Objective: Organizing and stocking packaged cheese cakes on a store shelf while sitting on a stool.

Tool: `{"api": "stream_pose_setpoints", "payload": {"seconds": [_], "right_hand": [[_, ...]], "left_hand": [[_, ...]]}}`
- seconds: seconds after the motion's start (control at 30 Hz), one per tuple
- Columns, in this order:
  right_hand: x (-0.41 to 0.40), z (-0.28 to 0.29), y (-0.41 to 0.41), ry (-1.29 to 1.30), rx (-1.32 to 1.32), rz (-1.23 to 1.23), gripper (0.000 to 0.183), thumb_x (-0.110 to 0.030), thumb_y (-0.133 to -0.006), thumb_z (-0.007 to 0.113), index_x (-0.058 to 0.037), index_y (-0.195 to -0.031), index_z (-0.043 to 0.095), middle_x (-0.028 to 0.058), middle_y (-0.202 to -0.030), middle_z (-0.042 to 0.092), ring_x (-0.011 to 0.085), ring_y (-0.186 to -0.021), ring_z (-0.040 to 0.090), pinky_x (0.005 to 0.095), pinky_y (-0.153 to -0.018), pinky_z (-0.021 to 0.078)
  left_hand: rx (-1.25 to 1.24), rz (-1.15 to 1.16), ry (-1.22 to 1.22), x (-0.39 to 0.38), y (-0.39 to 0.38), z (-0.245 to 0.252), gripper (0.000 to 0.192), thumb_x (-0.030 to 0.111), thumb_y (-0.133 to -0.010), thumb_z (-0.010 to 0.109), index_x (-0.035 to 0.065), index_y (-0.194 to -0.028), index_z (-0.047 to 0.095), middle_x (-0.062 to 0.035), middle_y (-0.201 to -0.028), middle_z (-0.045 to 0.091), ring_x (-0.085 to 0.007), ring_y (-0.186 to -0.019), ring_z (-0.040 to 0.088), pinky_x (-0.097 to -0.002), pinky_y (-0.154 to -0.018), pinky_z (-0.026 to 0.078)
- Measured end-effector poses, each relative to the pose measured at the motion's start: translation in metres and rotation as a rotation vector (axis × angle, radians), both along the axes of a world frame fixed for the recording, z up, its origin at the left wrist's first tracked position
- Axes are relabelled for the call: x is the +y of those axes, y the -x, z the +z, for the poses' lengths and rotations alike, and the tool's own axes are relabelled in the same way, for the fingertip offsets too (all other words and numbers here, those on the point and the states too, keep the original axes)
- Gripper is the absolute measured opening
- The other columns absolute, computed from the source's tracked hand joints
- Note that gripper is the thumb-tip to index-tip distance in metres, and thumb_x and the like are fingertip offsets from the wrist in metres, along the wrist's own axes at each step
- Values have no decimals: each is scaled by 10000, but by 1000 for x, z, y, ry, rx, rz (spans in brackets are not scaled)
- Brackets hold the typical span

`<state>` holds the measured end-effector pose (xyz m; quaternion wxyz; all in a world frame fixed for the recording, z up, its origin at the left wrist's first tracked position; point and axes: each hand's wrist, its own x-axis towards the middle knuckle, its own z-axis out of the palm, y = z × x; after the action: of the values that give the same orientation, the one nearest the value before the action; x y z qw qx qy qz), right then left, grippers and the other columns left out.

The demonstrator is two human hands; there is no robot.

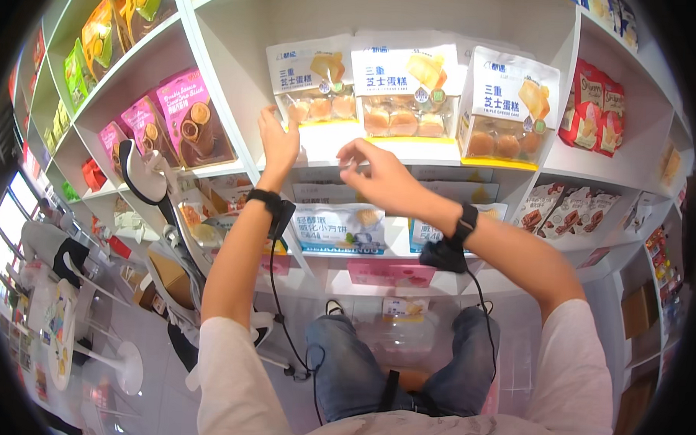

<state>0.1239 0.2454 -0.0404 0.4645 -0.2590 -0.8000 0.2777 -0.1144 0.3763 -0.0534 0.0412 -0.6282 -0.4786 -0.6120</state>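
Three white-and-yellow bags of cheese cakes stand on a lit white shelf [442,154]: a left bag [315,81], a middle bag [407,84] and a right bag [508,108]. My left hand [279,140] is raised by the lower left corner of the left bag, fingers apart; whether it touches the bag cannot be told. In front of the middle bag's lower edge is my right hand [375,169], its fingers loosely curled and apart, with nothing seen in it. Both wrists wear black straps with small devices and cables.
Pink snack bags [193,117] fill the compartment at left, red bags [593,108] the one at right. Blue-and-white biscuit bags [339,226] stand one shelf lower. A white chair [145,173] is close at left. A cardboard box [641,308] lies at right. A person [51,241] is far left.
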Motion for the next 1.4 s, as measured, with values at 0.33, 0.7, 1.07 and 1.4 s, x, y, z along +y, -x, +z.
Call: {"api": "stream_pose_setpoints", "payload": {"seconds": [0.33,0.7,1.07,1.4], "right_hand": [[124,19,-5,-1097,-1054,-452,245,-190,-847,648,-46,-1042,687,158,-1274,591,321,-1302,492,478,-1198,287],[146,18,-5,-981,-1380,-518,439,-405,-1010,489,-43,-964,733,125,-1149,674,291,-1256,526,497,-1234,198],[193,119,83,-1086,-881,-604,364,-268,-951,583,1,-1197,595,200,-1218,586,361,-1227,508,494,-1105,347],[257,150,102,-603,-932,-917,421,-276,-968,614,-49,-1313,531,145,-1320,612,299,-1316,514,502,-1118,296]], "left_hand": [[132,214,173,27,-15,-23,565,157,-873,587,-42,-1373,416,-265,-1321,522,-417,-1242,508,-482,-1058,423],[211,298,294,44,-14,-36,620,279,-868,630,-18,-1370,419,-243,-1294,535,-390,-1240,517,-476,-1082,395],[430,273,551,46,-10,-33,677,451,-954,500,87,-1516,404,-124,-1553,442,-334,-1411,415,-521,-1201,239],[493,250,618,43,-17,-34,753,521,-958,457,119,-1581,322,-147,-1612,360,-341,-1463,354,-558,-1221,169]]}}
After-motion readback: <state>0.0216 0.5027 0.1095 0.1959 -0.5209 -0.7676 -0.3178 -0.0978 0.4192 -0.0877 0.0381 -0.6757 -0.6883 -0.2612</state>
